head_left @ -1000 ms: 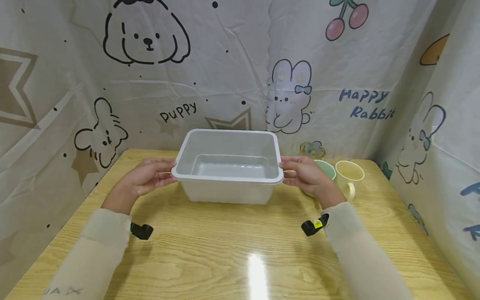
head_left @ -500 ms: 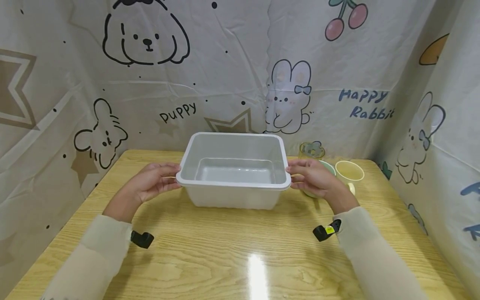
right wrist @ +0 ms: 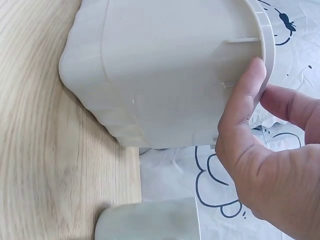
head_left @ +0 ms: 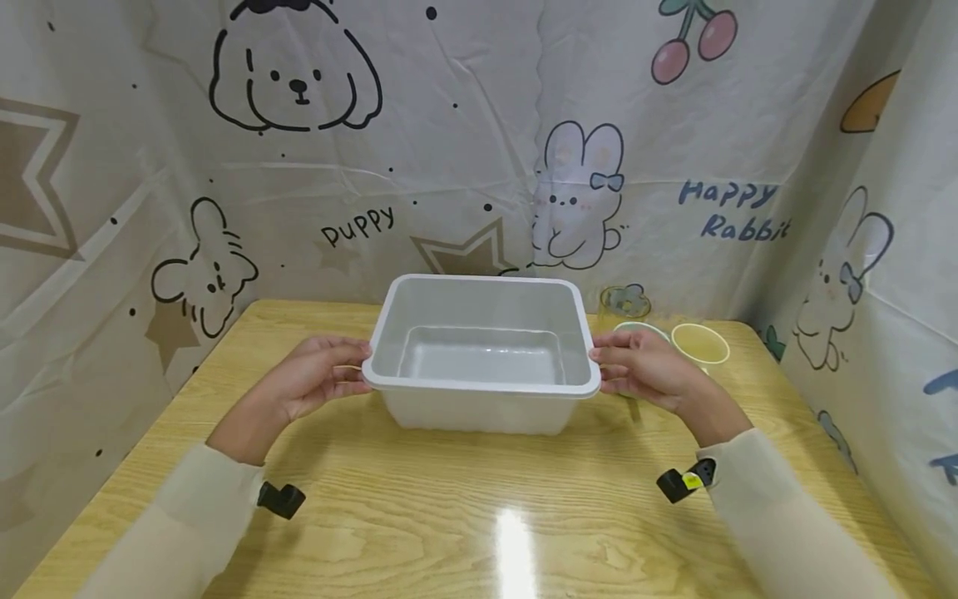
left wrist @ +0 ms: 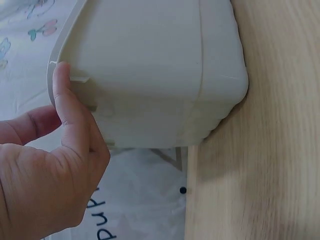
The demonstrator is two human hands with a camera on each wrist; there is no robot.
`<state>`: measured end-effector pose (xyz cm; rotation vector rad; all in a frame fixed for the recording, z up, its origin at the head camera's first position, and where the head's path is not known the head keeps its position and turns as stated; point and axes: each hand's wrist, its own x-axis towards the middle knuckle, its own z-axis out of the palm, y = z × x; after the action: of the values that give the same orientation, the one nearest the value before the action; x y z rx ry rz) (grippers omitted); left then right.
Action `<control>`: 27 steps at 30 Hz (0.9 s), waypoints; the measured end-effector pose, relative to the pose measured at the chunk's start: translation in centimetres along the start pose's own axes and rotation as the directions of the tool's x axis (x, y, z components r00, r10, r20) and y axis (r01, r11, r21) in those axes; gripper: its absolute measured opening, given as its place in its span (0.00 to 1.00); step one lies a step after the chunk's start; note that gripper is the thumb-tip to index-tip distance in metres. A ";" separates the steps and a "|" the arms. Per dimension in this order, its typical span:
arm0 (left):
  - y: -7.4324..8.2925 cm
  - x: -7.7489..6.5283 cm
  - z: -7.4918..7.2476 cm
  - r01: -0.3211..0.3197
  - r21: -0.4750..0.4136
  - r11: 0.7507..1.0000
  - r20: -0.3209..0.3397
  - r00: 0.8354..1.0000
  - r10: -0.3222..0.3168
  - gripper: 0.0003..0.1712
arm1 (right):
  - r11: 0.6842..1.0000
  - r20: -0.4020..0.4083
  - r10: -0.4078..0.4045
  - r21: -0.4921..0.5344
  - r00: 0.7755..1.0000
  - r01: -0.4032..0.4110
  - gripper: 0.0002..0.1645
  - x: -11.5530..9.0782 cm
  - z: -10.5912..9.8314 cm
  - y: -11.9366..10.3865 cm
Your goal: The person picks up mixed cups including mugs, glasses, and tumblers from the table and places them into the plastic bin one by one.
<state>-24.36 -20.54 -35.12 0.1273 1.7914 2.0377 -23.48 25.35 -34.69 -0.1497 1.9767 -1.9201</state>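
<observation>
A white rectangular plastic bin [head_left: 479,410] is upright on the wooden table, its open top showing a bare floor inside. My left hand [head_left: 322,376] grips the rim at its left end. At the opposite end my right hand [head_left: 647,370] holds the rim in the same way. In the left wrist view, the left hand [left wrist: 65,155] has its thumb and fingers on either side of the rim. The right wrist view shows the right hand [right wrist: 260,145] pinching the lip likewise, with the bin's underside close to or on the table.
Behind my right hand stand a pale green cup [right wrist: 150,220], partly hidden, and a yellow mug [head_left: 699,344]. A see-through shape with a flower [head_left: 627,300] is near the back edge. A printed cloth [head_left: 456,150] hangs around the wooden table [head_left: 419,516].
The bin has slid to the right and toward me, with both hands keeping their grip on its rim. My right hand now covers more of the green cup and the yellow mug's handle.
</observation>
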 end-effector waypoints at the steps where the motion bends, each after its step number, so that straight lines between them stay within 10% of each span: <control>1: 0.0 -0.1 0.2 -0.002 0.001 1.000 0.001 1.000 0.002 0.13 | 1.000 0.002 -0.003 -0.010 1.000 0.003 0.28 -0.2 -0.1 0.0; 27: -1.3 -2.9 2.6 0.027 0.019 0.999 0.014 1.000 -0.027 0.18 | 0.998 0.111 -0.012 -0.059 0.994 0.019 0.25 -4.4 -1.3 0.7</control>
<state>-20.52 -19.14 -35.33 0.1227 1.7944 1.9965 -19.74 28.07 -34.50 -0.2825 1.9658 -1.8216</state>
